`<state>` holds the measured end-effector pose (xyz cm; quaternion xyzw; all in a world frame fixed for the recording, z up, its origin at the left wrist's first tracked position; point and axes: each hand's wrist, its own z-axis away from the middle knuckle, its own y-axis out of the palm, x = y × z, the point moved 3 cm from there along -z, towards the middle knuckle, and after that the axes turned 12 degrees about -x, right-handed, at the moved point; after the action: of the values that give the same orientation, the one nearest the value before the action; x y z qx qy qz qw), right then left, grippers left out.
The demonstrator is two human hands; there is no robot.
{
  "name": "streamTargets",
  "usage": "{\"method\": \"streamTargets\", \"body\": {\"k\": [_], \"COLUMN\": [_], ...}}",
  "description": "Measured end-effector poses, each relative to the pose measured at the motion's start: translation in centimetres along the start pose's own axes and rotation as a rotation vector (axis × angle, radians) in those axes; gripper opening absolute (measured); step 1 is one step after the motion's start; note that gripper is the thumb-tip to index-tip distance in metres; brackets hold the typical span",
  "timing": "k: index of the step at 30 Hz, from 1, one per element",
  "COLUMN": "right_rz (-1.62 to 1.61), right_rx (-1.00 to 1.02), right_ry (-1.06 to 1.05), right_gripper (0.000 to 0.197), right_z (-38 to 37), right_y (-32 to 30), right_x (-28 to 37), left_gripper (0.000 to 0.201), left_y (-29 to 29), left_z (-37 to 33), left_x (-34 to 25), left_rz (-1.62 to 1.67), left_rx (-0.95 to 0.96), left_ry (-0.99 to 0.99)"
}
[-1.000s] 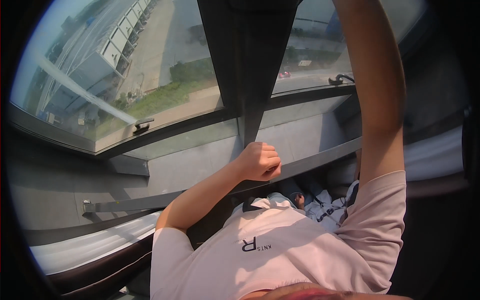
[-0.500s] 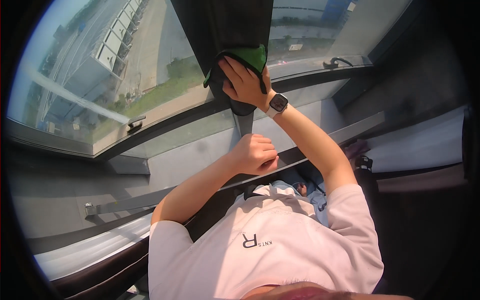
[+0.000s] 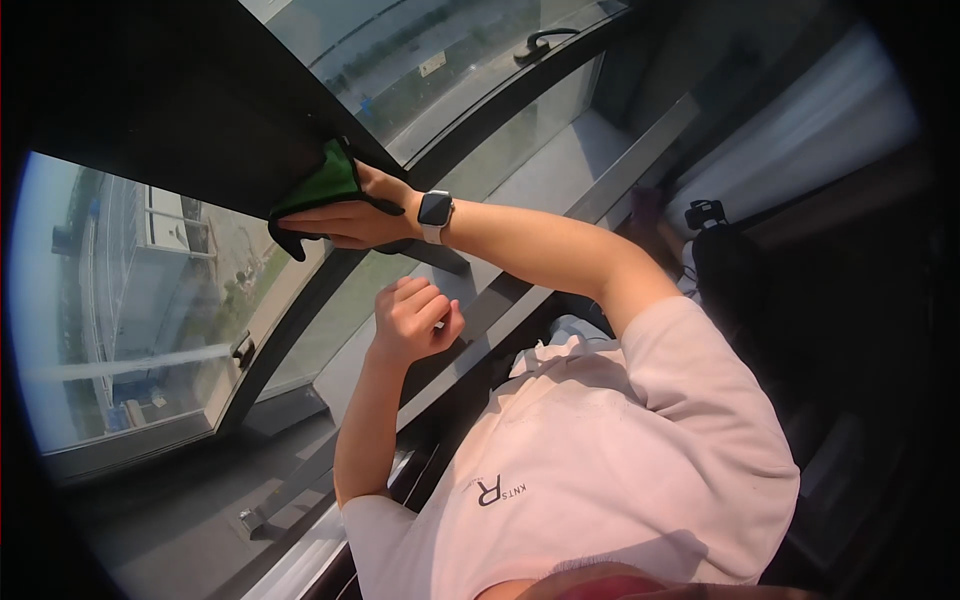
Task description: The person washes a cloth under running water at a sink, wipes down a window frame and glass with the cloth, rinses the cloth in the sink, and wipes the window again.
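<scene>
My right hand [image 3: 350, 222], with a watch [image 3: 435, 209] on its wrist, reaches up and left. It presses a green cloth [image 3: 328, 180] with black edging against the lower part of a broad dark pillar [image 3: 170, 100]. Part of the cloth folds up past the thumb side, and a dark corner hangs below the fingers. Nearer to me, my left hand [image 3: 410, 318] is raised in a loose fist, apart from the cloth. Nothing shows in its curled fingers.
Window panes flank the pillar: the left window [image 3: 120, 290] has a dark handle [image 3: 243, 350], the right window [image 3: 420, 65] another handle [image 3: 540, 43]. A grey metal rail [image 3: 620, 165] crosses in front of my body. White curtain [image 3: 800, 120] hangs at the right.
The view has swung, so the pillar and windows now slant to the left. My right hand has turned, its fingers pointing left with the cloth. My left hand stays curled, now raised more upright.
</scene>
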<state>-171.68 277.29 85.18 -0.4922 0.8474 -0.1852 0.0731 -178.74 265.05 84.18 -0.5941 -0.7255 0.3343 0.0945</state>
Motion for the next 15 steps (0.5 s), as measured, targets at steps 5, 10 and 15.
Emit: {"method": "streamTargets", "body": {"k": [5,10,15], "right_rz": [0.142,0.088,-0.004], "right_rx": [0.034,0.055,0.013], "right_ry": [-0.010,0.017,0.040], "right_gripper": [0.079,0.084,0.084], "right_z": [0.7,1.2,1.5], "right_y": [-0.6,-0.3,-0.9], "right_x": [-0.6,-1.5,-1.9], "left_gripper": [0.029,0.032,0.033], "left_y": [0.5,1.3,2.2], "left_z": [0.0,0.0,-0.4], "left_x": [2.4,3.1,2.6], "left_rz": [-0.011,-0.015,-0.018], "left_rx": [-0.071,-0.078,-0.057], "left_ry": [-0.170,-0.213,-0.213]}}
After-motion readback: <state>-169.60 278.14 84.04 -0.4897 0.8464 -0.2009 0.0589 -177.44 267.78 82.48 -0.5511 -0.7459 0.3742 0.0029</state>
